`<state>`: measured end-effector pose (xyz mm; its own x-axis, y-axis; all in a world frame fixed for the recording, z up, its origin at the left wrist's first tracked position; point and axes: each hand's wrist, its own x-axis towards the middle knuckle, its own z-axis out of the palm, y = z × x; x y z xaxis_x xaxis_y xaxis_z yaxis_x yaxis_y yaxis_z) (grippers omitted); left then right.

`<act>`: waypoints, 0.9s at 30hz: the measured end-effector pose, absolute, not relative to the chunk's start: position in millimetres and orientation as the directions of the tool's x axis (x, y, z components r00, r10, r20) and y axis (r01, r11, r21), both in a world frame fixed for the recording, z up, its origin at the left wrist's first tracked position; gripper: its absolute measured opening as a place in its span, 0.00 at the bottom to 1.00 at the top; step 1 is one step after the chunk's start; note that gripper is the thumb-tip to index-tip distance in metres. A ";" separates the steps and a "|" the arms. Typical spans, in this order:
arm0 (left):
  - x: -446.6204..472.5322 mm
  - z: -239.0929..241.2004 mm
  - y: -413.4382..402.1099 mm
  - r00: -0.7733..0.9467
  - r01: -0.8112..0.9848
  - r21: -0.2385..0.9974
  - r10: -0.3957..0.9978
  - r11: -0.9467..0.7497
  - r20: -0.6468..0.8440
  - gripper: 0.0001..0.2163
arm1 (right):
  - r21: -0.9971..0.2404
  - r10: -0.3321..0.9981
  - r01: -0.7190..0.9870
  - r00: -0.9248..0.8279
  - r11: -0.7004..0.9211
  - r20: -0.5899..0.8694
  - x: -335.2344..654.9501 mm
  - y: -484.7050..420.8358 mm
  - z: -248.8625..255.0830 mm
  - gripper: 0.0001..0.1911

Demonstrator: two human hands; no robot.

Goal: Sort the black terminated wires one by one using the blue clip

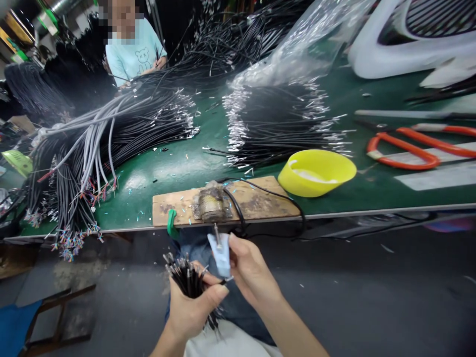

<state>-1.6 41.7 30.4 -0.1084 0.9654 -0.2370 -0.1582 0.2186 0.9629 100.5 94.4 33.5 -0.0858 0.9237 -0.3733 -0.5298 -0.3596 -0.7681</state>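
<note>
My left hand (195,302) is closed around a bundle of short black wires (185,275), their stripped ends pointing up and left. My right hand (249,270) pinches one wire end, with a pale taped fingertip (222,254) held just under a metal tip (216,232). That tip sticks out from a small metal device (211,203) fixed on a wooden board (260,201) at the table's near edge. Both hands hover below the table edge, above my lap.
A green table (178,168) holds large piles of black and grey cables (122,129), a stack of cut black wires (275,124) under a clear bag, a yellow bowl (316,171) and orange-handled scissors (416,146). Another person (134,47) works at the far side.
</note>
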 end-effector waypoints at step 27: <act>5.3 4.4 5.6 -0.055 -0.418 0.802 0.869 0.427 -0.492 0.23 | -0.936 0.991 -0.330 0.093 0.122 0.096 102.3 29.5 12.9 0.11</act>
